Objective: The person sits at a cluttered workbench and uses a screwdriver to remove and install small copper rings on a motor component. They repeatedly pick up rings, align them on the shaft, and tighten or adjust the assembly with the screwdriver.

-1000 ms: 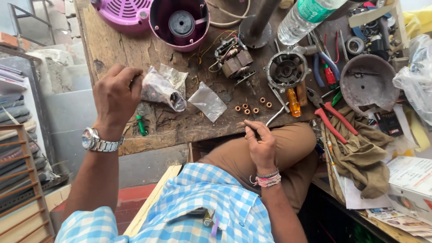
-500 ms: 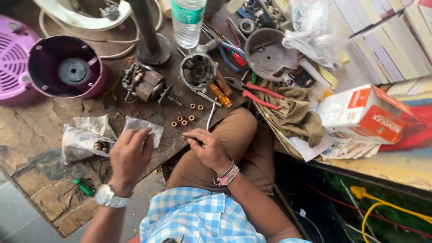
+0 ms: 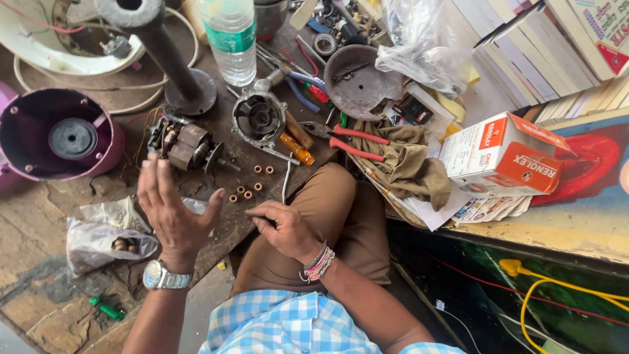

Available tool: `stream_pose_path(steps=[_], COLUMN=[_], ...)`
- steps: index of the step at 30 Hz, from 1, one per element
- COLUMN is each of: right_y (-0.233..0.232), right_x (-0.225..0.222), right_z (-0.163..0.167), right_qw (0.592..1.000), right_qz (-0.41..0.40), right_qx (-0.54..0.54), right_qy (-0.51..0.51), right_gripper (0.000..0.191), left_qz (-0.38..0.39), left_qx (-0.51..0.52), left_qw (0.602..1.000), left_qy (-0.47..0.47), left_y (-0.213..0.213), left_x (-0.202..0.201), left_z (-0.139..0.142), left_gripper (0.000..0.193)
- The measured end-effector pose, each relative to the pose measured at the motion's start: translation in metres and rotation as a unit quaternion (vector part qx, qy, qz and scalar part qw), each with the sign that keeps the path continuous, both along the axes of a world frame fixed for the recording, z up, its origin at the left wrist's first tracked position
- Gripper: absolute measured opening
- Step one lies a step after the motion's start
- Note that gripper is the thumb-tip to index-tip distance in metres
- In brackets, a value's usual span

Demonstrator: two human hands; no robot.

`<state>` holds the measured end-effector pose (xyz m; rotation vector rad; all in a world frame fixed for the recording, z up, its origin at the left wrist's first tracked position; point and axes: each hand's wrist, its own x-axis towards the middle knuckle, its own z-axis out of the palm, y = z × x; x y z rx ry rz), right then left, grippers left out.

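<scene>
My left hand [image 3: 171, 213]: raised above near edge of workbench [image 3: 46, 216], palm up, fingers spread wide, holding nothing. Clear plastic bags [image 3: 108, 236] just below it on bench. My right hand [image 3: 283, 228]: over my knee at bench's near edge, fingers curled narrow around thin metal rod [image 3: 287, 180]. Small copper rings [image 3: 247, 187] scattered on bench between both hands. Motor core [image 3: 185, 145] and round metal housing [image 3: 259, 118] farther in; red-handled pliers [image 3: 347, 139] toward right edge.
</scene>
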<state>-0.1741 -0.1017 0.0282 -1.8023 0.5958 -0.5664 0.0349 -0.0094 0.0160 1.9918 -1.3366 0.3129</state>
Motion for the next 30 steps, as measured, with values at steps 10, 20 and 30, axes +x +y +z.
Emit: stream_pose_path(steps=[10,20,30], right_y=[-0.003,-0.054,-0.194], right_x=[-0.002,-0.011,-0.02], right_z=[0.0,-0.011,-0.007], right_qw=[1.0,0.881,0.788], right_qz=[0.002,-0.21,-0.314], right_qx=[0.012,0.395,0.504], right_qy=[-0.02,-0.155,-0.162], right_gripper=[0.017,0.025,0.047], left_qz=[0.046,0.011,0.022], left_qx=[0.076,-0.011,-0.019], left_qw=[0.991,0.996,0.992], left_qy=[0.099,0.086,0.123], left_y=[-0.037,-0.033,-0.032], left_x=[0.042,0.05,0.05], left_z=[-0.022,-0.052,-0.058], left_gripper=[0.106,0.087,0.094])
